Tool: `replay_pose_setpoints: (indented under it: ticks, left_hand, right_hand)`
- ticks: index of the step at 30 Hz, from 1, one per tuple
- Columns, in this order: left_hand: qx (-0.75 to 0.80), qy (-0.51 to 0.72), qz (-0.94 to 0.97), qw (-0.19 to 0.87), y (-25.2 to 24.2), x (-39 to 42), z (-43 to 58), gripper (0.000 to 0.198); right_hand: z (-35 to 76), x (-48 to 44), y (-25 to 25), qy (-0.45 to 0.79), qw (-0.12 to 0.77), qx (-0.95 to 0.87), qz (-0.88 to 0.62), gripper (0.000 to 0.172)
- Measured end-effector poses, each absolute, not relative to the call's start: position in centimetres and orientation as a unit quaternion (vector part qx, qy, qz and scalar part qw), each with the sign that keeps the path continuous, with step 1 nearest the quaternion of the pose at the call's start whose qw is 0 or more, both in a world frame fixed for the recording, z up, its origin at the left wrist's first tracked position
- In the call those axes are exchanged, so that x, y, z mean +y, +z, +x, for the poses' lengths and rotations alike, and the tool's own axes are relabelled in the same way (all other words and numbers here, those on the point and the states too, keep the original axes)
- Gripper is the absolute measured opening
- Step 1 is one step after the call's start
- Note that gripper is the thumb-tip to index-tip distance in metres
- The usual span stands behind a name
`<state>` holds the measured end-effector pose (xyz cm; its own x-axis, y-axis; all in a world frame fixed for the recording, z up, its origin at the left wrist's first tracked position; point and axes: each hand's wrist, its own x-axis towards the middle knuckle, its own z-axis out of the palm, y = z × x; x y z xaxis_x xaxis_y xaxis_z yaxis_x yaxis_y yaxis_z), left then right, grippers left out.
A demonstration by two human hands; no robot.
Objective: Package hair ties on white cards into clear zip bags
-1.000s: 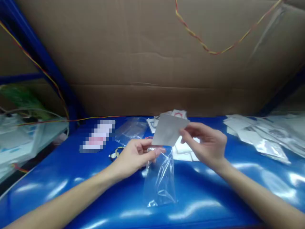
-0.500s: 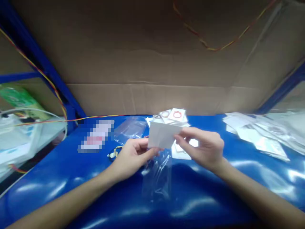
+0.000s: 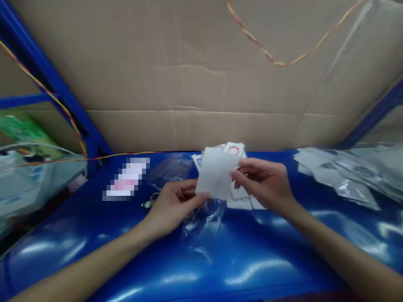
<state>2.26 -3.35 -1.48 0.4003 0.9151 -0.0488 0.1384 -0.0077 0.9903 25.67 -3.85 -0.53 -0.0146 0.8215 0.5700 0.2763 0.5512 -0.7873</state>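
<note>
My right hand (image 3: 262,182) pinches a white square card (image 3: 215,174) by its right edge, over the middle of the blue table (image 3: 157,260). My left hand (image 3: 176,203) pinches the top of a clear plastic bag (image 3: 204,226) that hangs below it down to the table. The card's lower edge sits at the bag's mouth, touching my left thumb. Just behind the hands lies a pile of white cards with red rings (image 3: 234,151).
A cardboard wall (image 3: 195,84) closes the back, with a red-yellow wire (image 3: 267,50) hanging across it. Filled clear packets (image 3: 340,176) are heaped at the right. Empty clear bags (image 3: 171,167) and a blurred label lie at the left, beside a blue rack post (image 3: 47,79).
The card has come down and left, from above the bag to its mouth. The bag's lower part has crumpled closer to the table.
</note>
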Motion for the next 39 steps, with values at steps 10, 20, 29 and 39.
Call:
replay_pose_setpoints:
  ticks: [10, 20, 29, 39]
  left_hand:
    - [0.433, 0.378, 0.606, 0.55, -1.3, -3.3, 2.4, 0.04]
    - [0.404, 0.387, 0.532, 0.636, -1.4, -3.3, 2.6, 0.049]
    - [0.422, 0.4, 0.503, 0.64, -1.3, -3.4, 2.5, 0.05]
    - [0.424, 0.413, 0.528, 0.609, -1.4, -3.3, 2.6, 0.041]
  right_hand:
    - [24.8, -4.2, -0.2, 0.362, 0.567, -0.627, -0.392, 0.038]
    - [25.1, -4.0, -0.9, 0.288, 0.514, -0.704, -0.397, 0.038]
    - [25.1, -4.0, -1.0, 0.139, 0.423, -0.834, -0.325, 0.02]
    - [24.6, -4.5, -1.7, 0.027, 0.445, -0.836, -0.32, 0.022]
